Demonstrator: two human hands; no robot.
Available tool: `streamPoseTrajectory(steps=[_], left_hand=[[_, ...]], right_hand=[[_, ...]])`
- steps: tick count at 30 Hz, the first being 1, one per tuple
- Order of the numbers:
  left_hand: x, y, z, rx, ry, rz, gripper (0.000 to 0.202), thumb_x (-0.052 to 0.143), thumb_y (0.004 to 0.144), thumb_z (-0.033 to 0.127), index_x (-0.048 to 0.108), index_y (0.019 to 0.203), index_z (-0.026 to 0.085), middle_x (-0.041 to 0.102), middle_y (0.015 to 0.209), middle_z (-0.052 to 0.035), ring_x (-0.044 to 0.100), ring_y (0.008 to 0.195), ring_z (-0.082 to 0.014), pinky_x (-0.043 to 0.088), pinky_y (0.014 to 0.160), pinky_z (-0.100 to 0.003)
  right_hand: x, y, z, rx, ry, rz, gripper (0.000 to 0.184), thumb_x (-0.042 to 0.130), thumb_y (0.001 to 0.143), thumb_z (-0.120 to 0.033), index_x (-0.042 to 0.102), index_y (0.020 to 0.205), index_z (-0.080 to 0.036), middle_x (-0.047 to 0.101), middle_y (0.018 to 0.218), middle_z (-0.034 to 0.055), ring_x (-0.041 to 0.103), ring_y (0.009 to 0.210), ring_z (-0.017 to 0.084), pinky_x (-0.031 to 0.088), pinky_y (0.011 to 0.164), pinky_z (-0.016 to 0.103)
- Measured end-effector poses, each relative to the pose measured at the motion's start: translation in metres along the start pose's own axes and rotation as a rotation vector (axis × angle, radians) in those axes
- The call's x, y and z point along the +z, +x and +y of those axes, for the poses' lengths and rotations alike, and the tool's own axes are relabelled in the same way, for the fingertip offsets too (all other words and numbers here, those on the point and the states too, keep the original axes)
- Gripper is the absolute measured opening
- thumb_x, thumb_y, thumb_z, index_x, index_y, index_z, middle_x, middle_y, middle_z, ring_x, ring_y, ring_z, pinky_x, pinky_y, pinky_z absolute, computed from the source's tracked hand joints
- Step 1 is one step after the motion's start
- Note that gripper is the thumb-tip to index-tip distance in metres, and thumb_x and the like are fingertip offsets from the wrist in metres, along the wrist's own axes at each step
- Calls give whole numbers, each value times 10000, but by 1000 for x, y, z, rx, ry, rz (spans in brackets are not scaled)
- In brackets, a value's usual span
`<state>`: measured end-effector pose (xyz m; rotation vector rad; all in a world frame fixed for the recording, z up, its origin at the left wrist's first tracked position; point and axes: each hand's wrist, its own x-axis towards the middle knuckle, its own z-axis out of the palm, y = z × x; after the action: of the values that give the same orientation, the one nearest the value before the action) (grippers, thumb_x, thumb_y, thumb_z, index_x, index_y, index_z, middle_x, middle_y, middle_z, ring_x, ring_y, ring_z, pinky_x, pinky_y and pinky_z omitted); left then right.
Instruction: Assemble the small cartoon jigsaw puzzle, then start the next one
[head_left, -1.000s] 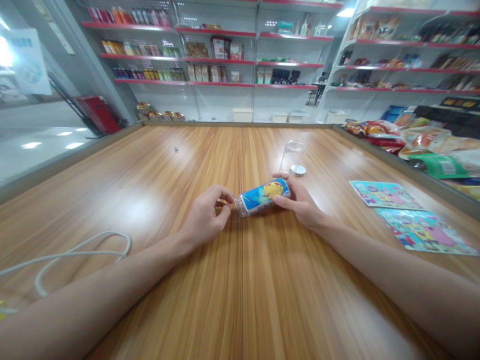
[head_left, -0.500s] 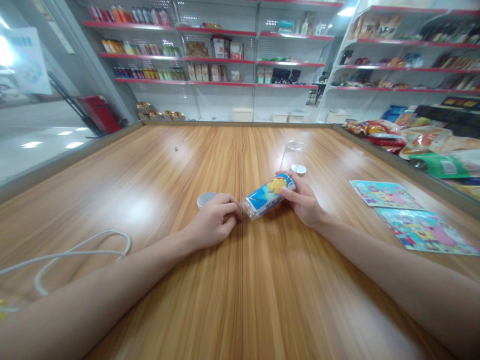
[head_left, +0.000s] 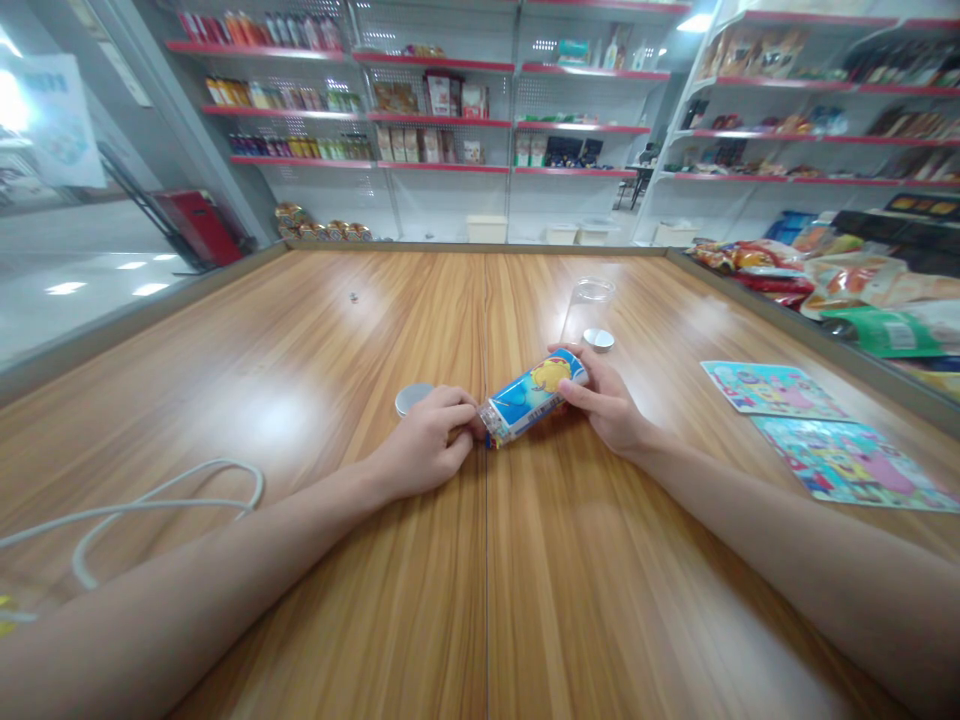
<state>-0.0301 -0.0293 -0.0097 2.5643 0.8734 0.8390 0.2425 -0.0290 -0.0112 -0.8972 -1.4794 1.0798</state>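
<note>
A clear tube (head_left: 531, 392) with a blue and yellow picture rolled up inside lies tilted just above the wooden table (head_left: 300, 360). My right hand (head_left: 607, 405) is closed round its far end. My left hand (head_left: 431, 445) has its fingers pinched together at the tube's open near end; what they pinch is hidden. A silver lid (head_left: 412, 397) lies on the table just behind my left hand.
An empty clear tube (head_left: 585, 308) stands behind my right hand with a second silver lid (head_left: 598, 339) beside it. Two colourful picture sheets (head_left: 772, 390) (head_left: 844, 463) lie at the right. A white cable (head_left: 150, 505) loops at the left. Snack bags (head_left: 847, 275) and shelves lie beyond the table.
My left hand took the silver lid off the tube's near end, left it on the table, and closed in on the open mouth. The tube's near end dipped slightly.
</note>
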Motion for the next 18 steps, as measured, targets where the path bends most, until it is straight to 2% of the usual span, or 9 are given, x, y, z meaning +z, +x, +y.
streamPoseTrajectory(steps=[10,18], left_hand=[[0,0,0,-52,-19,24,163,519,822,45,625,830,169,657,883,-46,598,883,-203,478,809,-352],[1,1,-1,-59,-13,16,155,542,840,68,655,875,168,661,907,-52,603,898,-205,483,819,-355]], right_hand=[[-1,0,2,-21,34,11,494,752,814,-409,585,1255,-262,644,991,26,620,877,214,514,707,322],[-2,0,1,-20,62,10,497,760,814,-397,589,1262,-265,645,1015,28,613,850,199,502,659,303]])
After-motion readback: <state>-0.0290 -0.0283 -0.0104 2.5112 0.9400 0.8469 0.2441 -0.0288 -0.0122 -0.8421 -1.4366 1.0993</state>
